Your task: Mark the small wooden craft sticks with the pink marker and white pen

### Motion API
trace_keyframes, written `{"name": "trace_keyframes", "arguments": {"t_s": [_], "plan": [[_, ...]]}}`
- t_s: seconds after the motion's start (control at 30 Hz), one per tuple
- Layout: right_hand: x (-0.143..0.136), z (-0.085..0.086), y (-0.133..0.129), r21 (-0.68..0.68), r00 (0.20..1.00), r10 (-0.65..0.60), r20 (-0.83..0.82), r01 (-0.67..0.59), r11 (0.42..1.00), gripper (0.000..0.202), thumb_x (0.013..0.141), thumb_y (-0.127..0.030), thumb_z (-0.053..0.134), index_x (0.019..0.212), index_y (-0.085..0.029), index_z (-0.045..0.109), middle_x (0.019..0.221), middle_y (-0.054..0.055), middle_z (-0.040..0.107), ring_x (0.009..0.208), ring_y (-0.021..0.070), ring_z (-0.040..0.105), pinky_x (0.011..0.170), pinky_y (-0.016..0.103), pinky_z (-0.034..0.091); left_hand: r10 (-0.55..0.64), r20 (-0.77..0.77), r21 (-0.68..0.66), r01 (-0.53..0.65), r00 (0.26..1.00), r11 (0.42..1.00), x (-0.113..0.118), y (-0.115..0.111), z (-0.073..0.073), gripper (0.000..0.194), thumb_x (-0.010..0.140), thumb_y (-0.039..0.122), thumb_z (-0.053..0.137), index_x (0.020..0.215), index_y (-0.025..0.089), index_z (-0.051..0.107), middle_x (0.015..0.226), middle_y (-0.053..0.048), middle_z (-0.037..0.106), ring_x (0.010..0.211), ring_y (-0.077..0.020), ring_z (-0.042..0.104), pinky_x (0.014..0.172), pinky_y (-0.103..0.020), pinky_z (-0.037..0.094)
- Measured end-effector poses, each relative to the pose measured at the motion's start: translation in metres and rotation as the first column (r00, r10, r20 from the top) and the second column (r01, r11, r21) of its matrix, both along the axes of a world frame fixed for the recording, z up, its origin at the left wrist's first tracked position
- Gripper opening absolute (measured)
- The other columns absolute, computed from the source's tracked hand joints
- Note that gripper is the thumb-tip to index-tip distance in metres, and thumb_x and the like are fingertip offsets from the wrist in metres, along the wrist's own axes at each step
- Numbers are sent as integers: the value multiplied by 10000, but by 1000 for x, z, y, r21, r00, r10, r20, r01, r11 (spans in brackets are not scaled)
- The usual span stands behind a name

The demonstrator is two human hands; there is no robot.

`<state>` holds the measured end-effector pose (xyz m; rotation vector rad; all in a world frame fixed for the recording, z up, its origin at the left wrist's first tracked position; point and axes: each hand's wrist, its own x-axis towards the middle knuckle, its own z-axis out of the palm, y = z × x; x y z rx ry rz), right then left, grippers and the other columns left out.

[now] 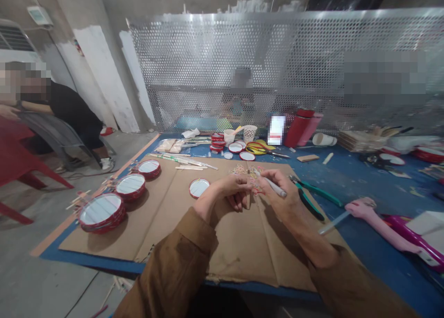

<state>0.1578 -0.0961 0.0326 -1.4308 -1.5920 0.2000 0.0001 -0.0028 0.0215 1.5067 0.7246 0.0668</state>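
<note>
In my left hand (231,189) a narrow wooden craft stick (248,200) is held upright, pinched between the fingers. My right hand (281,193) grips a white pen or marker (276,187), its front end close to the upper part of the stick; whether the two touch I cannot tell. Just beyond both hands lies a heap of colourful rubber bands (238,169), partly hidden by the fingers. A red-rimmed round lid (199,187) rests on the cardboard (180,234) left of my left hand.
Several red round lids with sticks (101,211) line the cardboard's left side. Green-handled pliers (310,202) and a pink and purple glue gun (391,234) lie right. Behind stand paper cups (250,133), scissors (267,149), a red bottle (299,127) and a perforated metal panel (201,54). A person (74,100) sits left.
</note>
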Motion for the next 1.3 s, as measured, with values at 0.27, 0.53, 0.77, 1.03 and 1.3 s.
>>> {"name": "trace_keyframes", "arguments": {"t_s": [0.27, 0.53, 0.77, 1.03, 1.3], "plan": [[-6, 5, 0, -18, 999, 33, -25, -34, 999, 236, 886, -422, 533, 845, -220, 648, 804, 32, 687, 752, 195, 618, 696, 305, 478, 5, -25, 25, -4, 1000, 1000, -1, -4, 6, 348, 986, 430, 456, 882, 127, 590, 597, -47, 660, 454, -138, 622, 487, -242, 527], [-6, 3, 0, -2, 999, 38, 28, -38, 999, 221, 897, -402, 528, 879, -226, 660, 836, 35, 709, 790, 210, 639, 725, 321, 474, -12, -7, 28, 12, 1000, 1000, -1, -1, 0, 334, 998, 415, 434, 898, 134, 584, 608, -35, 665, 453, -142, 627, 478, -246, 530], [-3, 1, 0, -15, 997, 30, 71, -29, 999, 226, 913, -393, 511, 908, -224, 660, 854, 37, 717, 803, 213, 642, 745, 327, 465, -3, -28, 36, 4, 1000, 999, -1, -2, 2, 294, 1004, 370, 432, 910, 135, 582, 589, -25, 655, 461, -140, 626, 499, -250, 534], [-6, 5, -1, -22, 998, 40, 44, -39, 999, 224, 896, -399, 506, 887, -228, 650, 843, 42, 716, 793, 214, 643, 716, 317, 472, 6, -64, 34, -4, 998, 999, -1, -4, 6, 320, 999, 392, 431, 923, 123, 588, 584, -23, 654, 475, -122, 624, 529, -230, 527], [-6, 4, 0, -1, 997, 56, 57, -56, 998, 208, 895, -381, 514, 868, -227, 650, 813, 39, 705, 769, 207, 632, 700, 310, 466, -13, -28, 47, 14, 1000, 999, -1, -3, 4, 478, 935, 579, 500, 829, 125, 605, 584, -45, 650, 472, -141, 623, 507, -255, 527]]}}
